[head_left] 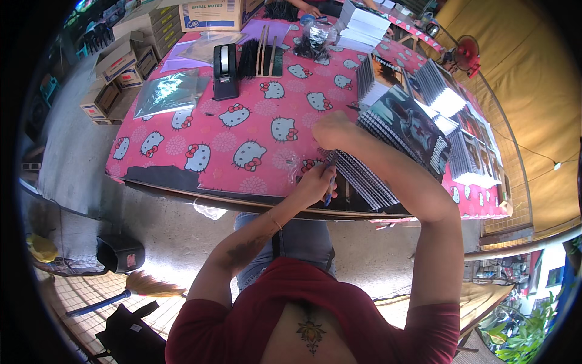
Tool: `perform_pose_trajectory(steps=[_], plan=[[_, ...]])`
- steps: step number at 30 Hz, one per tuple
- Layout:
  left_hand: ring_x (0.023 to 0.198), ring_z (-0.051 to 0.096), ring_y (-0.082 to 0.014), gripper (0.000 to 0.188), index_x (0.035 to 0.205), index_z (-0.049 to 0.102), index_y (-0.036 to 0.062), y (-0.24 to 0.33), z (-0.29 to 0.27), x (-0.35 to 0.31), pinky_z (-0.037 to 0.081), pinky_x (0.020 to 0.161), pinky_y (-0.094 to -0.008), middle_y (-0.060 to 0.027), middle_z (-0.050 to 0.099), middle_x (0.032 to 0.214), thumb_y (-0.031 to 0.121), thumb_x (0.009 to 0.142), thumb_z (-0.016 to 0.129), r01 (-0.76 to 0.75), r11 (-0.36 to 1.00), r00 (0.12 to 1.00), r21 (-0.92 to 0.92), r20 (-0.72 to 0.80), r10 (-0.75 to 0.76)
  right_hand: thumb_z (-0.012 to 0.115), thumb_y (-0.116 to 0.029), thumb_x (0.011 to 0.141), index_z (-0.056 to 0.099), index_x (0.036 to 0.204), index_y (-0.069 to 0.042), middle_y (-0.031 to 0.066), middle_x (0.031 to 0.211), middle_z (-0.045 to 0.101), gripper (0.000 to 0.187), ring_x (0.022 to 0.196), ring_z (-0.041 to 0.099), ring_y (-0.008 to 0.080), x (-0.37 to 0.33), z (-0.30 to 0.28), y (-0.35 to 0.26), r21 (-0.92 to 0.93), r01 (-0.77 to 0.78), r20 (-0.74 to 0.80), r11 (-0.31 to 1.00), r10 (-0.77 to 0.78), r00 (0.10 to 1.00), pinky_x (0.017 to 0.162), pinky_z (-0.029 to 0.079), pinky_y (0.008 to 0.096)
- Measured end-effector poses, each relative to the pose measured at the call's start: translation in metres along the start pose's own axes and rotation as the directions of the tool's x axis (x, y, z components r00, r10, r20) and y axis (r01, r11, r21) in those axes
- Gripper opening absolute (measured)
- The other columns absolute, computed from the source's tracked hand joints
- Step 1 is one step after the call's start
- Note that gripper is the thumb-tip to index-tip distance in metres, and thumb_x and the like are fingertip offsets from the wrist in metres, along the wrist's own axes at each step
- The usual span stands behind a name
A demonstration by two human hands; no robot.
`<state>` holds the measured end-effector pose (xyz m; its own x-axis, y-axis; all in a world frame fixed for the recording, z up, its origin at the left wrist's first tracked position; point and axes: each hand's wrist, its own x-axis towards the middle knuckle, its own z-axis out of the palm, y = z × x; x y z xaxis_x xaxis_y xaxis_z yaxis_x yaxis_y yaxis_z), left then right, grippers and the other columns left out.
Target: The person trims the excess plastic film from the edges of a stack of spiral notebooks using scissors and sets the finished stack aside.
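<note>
Hands: both bare, working near the front edge of the pink, cat-print tabletop (224, 138), centre of frame. Left hand (317, 184) gripping a slim blue tool (328, 198), fingers wrapped round it, end pointing down; exact kind unclear. Right hand (333, 130) a little higher in frame, fingers curled in, knuckles up; cannot tell whether anything is inside it.

Spiral-bound notebooks (368, 182): piled right of centre, black-and-white bound edges fanned along the tabletop's near side, right forearm crossing above. Notebook with dark illustrated cover (407, 120) on top, tilted, just right of that forearm.

Right of frame: rows of notebook stacks (471, 159), page edges bright white. Upper centre-right: tall stack of white paper (361, 27), clear plastic bundle (316, 35) just left of it.

Upper left of centre: black tape dispenser (225, 77) standing lengthwise; clear plastic sheets (167, 94) to its left; bundle of black coils (247, 59) to its right, thin wooden strips (262, 51) beside them. Cardboard box (212, 16) behind, at the top of the frame. Another person's hand (312, 11) at top centre, partly cut off.

Red fan (467, 56), upper right. Broom (151, 285), lower left.
</note>
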<state>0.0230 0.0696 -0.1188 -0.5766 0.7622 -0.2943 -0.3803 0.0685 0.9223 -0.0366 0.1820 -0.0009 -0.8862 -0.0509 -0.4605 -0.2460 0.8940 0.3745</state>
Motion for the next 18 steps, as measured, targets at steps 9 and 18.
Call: perform_pose_trajectory(steps=[9, 18], plan=[[0.056, 0.062, -0.0193, 0.035, 0.103, 0.052, -0.0004, 0.005, -0.001, 0.004, 0.055, 0.048, -0.0329, -0.0074, 0.057, 0.075, 0.034, 0.101, 0.044, -0.010, 0.997, 1.000, 0.077, -0.006, 0.011, 0.063, -0.018, 0.081, 0.074, 0.101, -0.011, 0.0076, 0.102, 0.072, 0.024, 0.098, 0.068, 0.0239, 0.006, 0.013, 0.003, 0.022, -0.031, 0.022, 0.999, 0.031, 0.999, 0.080, 0.050, 0.0399], [0.057, 0.064, -0.0206, 0.036, 0.101, 0.052, -0.0009, -0.002, -0.002, 0.010, 0.054, 0.047, -0.0332, -0.0092, 0.059, 0.076, 0.034, 0.101, 0.043, 0.059, 0.997, 0.998, -0.053, -0.018, -0.060, 0.064, -0.017, 0.081, 0.073, 0.103, -0.011, 0.0087, 0.107, 0.071, 0.025, 0.101, 0.067, 0.0247, 0.010, 0.016, -0.004, -0.001, 0.015, 0.041, 1.000, -0.015, 0.999, 0.078, 0.052, 0.0418]])
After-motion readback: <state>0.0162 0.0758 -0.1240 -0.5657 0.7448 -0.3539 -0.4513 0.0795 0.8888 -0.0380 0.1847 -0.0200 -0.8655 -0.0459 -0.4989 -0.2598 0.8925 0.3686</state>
